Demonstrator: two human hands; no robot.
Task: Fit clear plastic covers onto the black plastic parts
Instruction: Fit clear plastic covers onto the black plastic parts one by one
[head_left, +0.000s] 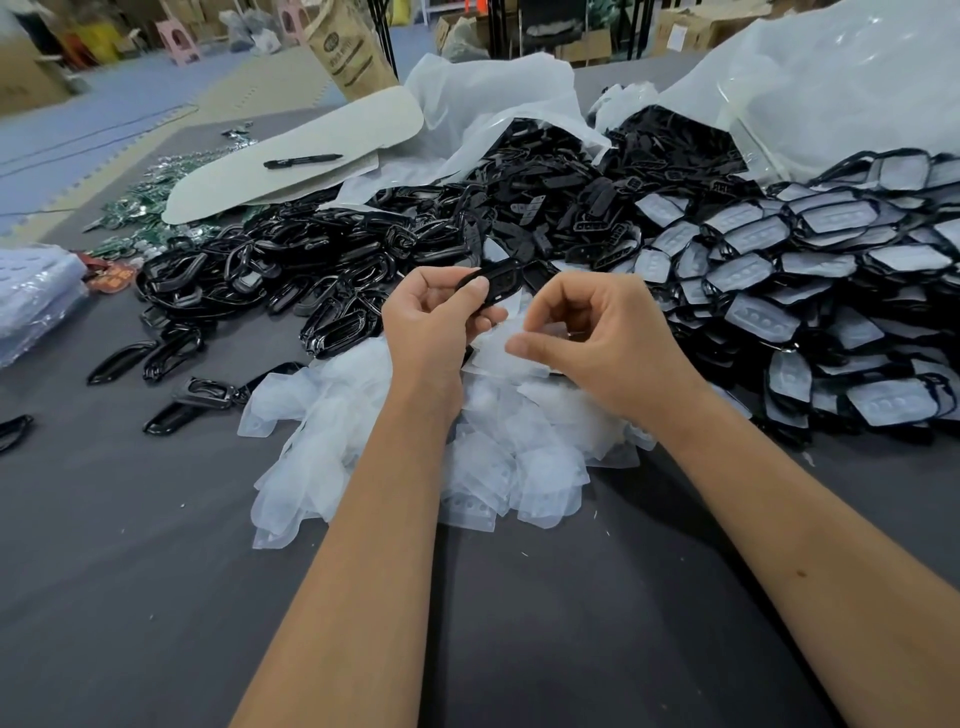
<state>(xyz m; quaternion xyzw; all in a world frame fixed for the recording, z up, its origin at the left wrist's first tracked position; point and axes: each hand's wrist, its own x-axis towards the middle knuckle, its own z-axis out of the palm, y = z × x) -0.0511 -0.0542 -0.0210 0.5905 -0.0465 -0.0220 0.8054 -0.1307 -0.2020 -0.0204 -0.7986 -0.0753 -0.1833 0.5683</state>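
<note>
Well under way: big heap of covered parts at right, bare black parts piled left and centre. Left hand fingers clamped on one black part; right hand fingers pinching a clear cover above the loose covers on the desk. No legible writing; brown sack print blurred

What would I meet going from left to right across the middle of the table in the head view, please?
Stack of clear sheets → pile of glossy black frames → left hand holding a black part → right hand pinching a clear cover → pile of covered black parts.
</note>
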